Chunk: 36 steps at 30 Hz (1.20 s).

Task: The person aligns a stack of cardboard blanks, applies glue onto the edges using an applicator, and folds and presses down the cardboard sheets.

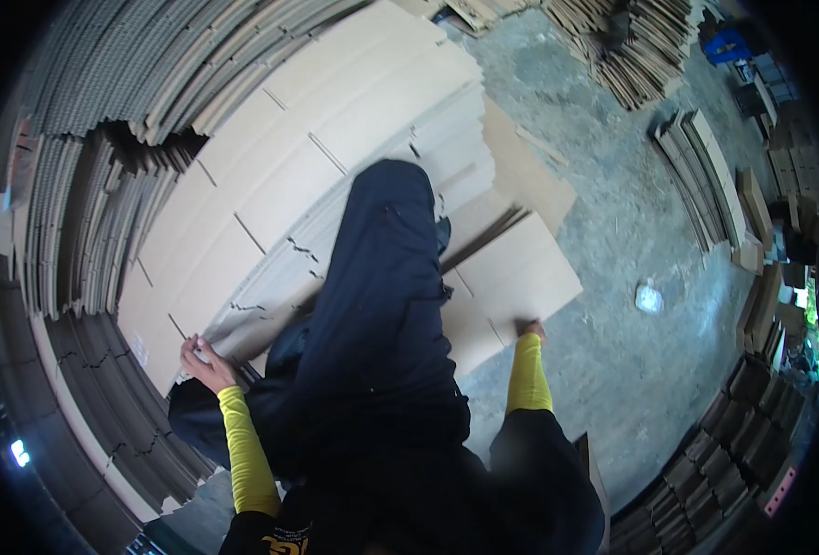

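Observation:
My left hand (209, 366) rests at the near left corner of a tall stack of flat slotted cardboard sheets (303, 139), its fingers apart and touching the edge. Close to my right knee, my right hand (532, 329) holds the near edge of a smaller slotted cardboard sheet (516, 268). Its fingers are mostly hidden by my wrist and the board. This sheet lies low by the floor, on my right side. My dark-trousered leg (386, 277) covers part of both the stack and the smaller sheet. Yellow sleeves cover both forearms.
Bundled cardboard (104, 55) towers at the far left, with more piles (123, 398) below it. A loose brown sheet (544, 176) lies on the concrete floor (622, 370). Further cardboard bundles stand at the back (636, 46) and on the right (701, 176).

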### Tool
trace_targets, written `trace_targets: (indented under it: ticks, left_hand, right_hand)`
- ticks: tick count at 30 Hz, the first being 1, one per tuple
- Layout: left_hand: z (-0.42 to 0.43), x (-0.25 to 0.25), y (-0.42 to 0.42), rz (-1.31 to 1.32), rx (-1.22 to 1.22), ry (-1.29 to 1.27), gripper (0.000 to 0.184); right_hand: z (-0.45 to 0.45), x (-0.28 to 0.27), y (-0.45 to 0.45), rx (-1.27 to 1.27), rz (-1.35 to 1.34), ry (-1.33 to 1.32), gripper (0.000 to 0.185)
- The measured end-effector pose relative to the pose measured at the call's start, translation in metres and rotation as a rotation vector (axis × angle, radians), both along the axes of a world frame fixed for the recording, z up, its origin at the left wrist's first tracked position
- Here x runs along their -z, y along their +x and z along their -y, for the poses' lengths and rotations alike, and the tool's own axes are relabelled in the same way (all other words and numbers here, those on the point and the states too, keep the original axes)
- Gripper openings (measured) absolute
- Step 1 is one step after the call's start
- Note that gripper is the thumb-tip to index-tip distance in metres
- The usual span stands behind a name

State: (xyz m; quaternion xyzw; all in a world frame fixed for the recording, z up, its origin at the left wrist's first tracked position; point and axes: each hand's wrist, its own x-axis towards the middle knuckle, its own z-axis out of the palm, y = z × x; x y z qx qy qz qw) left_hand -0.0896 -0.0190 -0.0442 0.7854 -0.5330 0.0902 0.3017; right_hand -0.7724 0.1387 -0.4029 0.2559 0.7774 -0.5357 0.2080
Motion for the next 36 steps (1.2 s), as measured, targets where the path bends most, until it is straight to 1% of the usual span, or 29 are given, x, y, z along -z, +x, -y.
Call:
trace_targets:
  ticks: [1, 3, 4, 5, 6, 7, 8, 9, 10, 11, 12, 13, 15, 16, 18, 19, 20, 21, 22, 23, 24, 25, 27, 28, 30, 31, 33, 34, 36]
  left_hand:
    - [0.001, -0.003, -0.002, 0.000, -0.005, 0.001, 0.031]
    - [0.003, -0.006, -0.006, -0.006, -0.019, -0.024, 0.029]
    - [0.003, -0.008, -0.006, -0.039, -0.024, -0.024, 0.029]
    - [0.004, -0.009, -0.005, -0.073, -0.027, -0.026, 0.029]
    - [0.006, -0.010, -0.007, -0.100, -0.023, -0.067, 0.029]
    - [0.008, -0.015, -0.012, -0.053, -0.062, -0.071, 0.027]
    - [0.013, -0.018, -0.017, -0.067, -0.050, -0.108, 0.026]
    - [0.016, -0.019, -0.020, -0.082, -0.042, -0.141, 0.026]
    - [0.020, -0.019, -0.020, -0.088, -0.051, -0.155, 0.026]
    - [0.027, -0.018, -0.018, -0.084, -0.046, -0.162, 0.030]
    - [0.035, -0.018, -0.016, -0.077, -0.041, -0.168, 0.035]
    - [0.044, -0.018, -0.014, -0.078, -0.056, -0.182, 0.035]
    - [0.061, -0.019, -0.010, -0.057, -0.085, -0.119, 0.047]
    - [0.069, -0.022, -0.012, -0.029, -0.128, -0.077, 0.055]
    - [0.079, -0.023, -0.020, -0.008, -0.185, 0.039, 0.069]
    - [0.081, -0.021, -0.022, -0.017, -0.191, 0.106, 0.074]
    - [0.080, -0.018, -0.024, -0.028, -0.233, 0.090, 0.074]
    - [0.082, -0.015, -0.028, -0.028, -0.227, 0.141, 0.078]
    - [0.083, -0.013, -0.032, -0.031, -0.217, 0.197, 0.083]
    - [0.085, -0.014, -0.037, -0.044, -0.247, 0.184, 0.083]
    - [0.088, -0.016, -0.043, -0.018, -0.205, 0.192, 0.085]
    - [0.081, -0.013, -0.048, -0.012, -0.179, 0.202, 0.087]
    - [0.082, -0.019, -0.050, -0.048, -0.198, 0.226, 0.088]
    - [0.082, -0.017, -0.049, -0.040, -0.189, 0.226, 0.089]
    - [0.083, -0.016, -0.050, -0.047, -0.173, 0.221, 0.090]
    - [0.082, -0.018, -0.051, -0.053, -0.164, 0.232, 0.091]
    - [0.082, -0.022, -0.049, -0.074, -0.163, 0.238, 0.092]
    - [0.080, -0.023, -0.049, -0.068, -0.146, 0.253, 0.093]
    - [0.078, -0.023, -0.049, -0.074, -0.135, 0.275, 0.094]
  right_hand:
    - [0.007, -0.009, 0.003, -0.048, -0.050, 0.138, 0.033]
    - [0.024, -0.035, 0.008, -0.129, -0.239, 0.653, 0.033]
    - [0.035, -0.050, 0.010, -0.124, -0.307, 0.773, 0.033]
    - [0.056, -0.064, 0.013, -0.137, -0.367, 0.768, 0.034]
    - [0.088, -0.071, 0.017, -0.198, -0.397, 0.610, 0.034]
    - [0.119, -0.078, 0.021, -0.254, -0.412, 0.443, 0.034]
    - [0.157, -0.090, 0.024, -0.374, -0.454, 0.142, 0.033]
    - [0.208, -0.129, 0.040, -0.483, -0.410, 0.171, 0.031]
    - [0.252, -0.129, 0.051, -0.526, -0.546, -0.091, 0.029]
    - [0.300, -0.141, 0.060, -0.636, -0.545, -0.179, 0.031]
    - [0.345, -0.170, 0.079, -0.659, -0.410, -0.447, 0.030]
    - [0.385, -0.204, 0.097, -0.723, -0.373, -0.485, 0.043]
    - [0.454, -0.255, 0.124, -0.874, -0.249, -0.416, 0.075]
    - [0.477, -0.268, 0.141, -0.915, -0.250, -0.437, 0.075]
    - [0.509, -0.289, 0.176, -0.856, -0.548, -0.198, 0.114]
    - [0.505, -0.304, 0.184, -0.932, -0.510, -0.104, 0.131]
    - [0.503, -0.303, 0.186, -0.949, -0.582, -0.093, 0.128]
    - [0.504, -0.297, 0.182, -0.960, -0.657, -0.083, 0.126]
    - [0.505, -0.292, 0.178, -0.907, -0.538, -0.352, 0.120]
    - [0.507, -0.285, 0.169, -0.843, -0.402, -0.609, 0.116]
    - [0.522, -0.246, 0.131, -0.815, -0.401, -0.521, 0.107]
    - [0.539, -0.221, 0.106, -0.809, -0.414, -0.430, 0.099]
    - [0.522, -0.276, 0.103, -0.884, -0.295, -0.376, 0.071]
    - [0.525, -0.296, 0.100, -0.893, -0.313, -0.379, 0.071]
    - [0.527, -0.330, 0.087, -1.004, -0.152, -0.171, 0.043]
    - [0.522, -0.350, 0.087, -1.008, -0.171, -0.167, 0.043]
    - [0.514, -0.384, 0.099, -0.807, 0.120, -0.602, 0.026]
    - [0.520, -0.392, 0.095, -0.920, 0.346, -0.894, 0.025]
    - [0.524, -0.406, 0.085, -0.997, 0.308, -0.922, 0.023]
